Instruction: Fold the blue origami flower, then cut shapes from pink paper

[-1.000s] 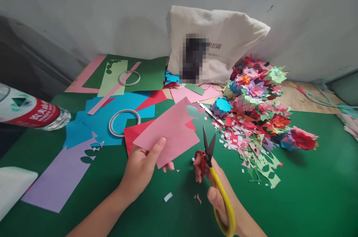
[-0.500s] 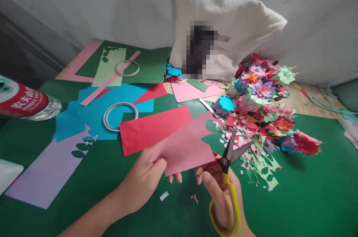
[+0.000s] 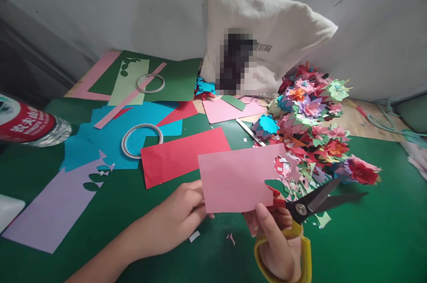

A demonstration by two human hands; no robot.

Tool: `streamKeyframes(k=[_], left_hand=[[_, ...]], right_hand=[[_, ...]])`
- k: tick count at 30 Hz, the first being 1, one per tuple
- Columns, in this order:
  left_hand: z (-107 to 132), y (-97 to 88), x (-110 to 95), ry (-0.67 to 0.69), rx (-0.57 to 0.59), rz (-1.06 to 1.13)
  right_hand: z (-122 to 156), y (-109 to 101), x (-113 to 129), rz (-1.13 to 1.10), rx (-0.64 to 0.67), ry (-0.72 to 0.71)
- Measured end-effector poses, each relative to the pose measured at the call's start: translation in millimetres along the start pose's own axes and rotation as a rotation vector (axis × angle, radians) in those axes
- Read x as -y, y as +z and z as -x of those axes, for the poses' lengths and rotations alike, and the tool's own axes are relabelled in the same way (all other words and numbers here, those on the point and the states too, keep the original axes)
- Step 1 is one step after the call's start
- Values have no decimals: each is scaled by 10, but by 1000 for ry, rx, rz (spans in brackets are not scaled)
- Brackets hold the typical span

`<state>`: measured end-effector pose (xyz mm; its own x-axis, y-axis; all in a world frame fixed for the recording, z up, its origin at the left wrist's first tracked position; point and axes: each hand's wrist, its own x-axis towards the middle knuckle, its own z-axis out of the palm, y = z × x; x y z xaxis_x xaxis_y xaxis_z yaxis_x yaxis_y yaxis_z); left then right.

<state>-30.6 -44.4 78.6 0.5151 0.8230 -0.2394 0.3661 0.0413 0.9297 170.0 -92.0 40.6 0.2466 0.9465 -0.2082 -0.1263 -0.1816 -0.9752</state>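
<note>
Pink paper (image 3: 238, 179), a rectangle with a scalloped right end, is lifted over the near middle of the green table (image 3: 373, 234). The left hand (image 3: 182, 214) pinches its lower left corner, fingers closed on it. The right hand (image 3: 276, 243) is wrapped through the yellow handles of the scissors (image 3: 300, 216), whose 2 black blades stand parted, pointing right beside the paper flowers (image 3: 310, 127). A red sheet (image 3: 180, 154) lies just behind.

Pink paper sheet (image 3: 238, 180), scalloped cutouts along its right edge. Scissors (image 3: 300, 218): yellow handles, black blades. Red sheet (image 3: 180, 154). Blue sheet (image 3: 110, 136). Lilac sheet (image 3: 53, 212). Green counter (image 3: 367, 238). Multicoloured paper flowers (image 3: 313, 127), upper right. Cream bag (image 3: 276, 47).
</note>
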Motion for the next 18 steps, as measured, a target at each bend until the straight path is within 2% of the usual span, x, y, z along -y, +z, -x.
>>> streamKeyframes(k=[3,5,8,10,12,14,18], left_hand=[[8,87,-74,7,107,128],[34,197,-85,49,168,223],[70,397,-32,113,35,415],[74,504,18,1,-27,510],[57,560,56,-166,-76,576],[33,561,80,-256,-111,562],[15,474,99,-218,-209,491]], right_hand=[[0,11,2,2,71,59],[38,58,14,19,48,82],[139,148,31,62,-77,72],[196,188,30,125,-76,35],[218,197,11,195,-43,7],[204,178,-25,234,5,-14],[122,106,-60,235,214,-148]])
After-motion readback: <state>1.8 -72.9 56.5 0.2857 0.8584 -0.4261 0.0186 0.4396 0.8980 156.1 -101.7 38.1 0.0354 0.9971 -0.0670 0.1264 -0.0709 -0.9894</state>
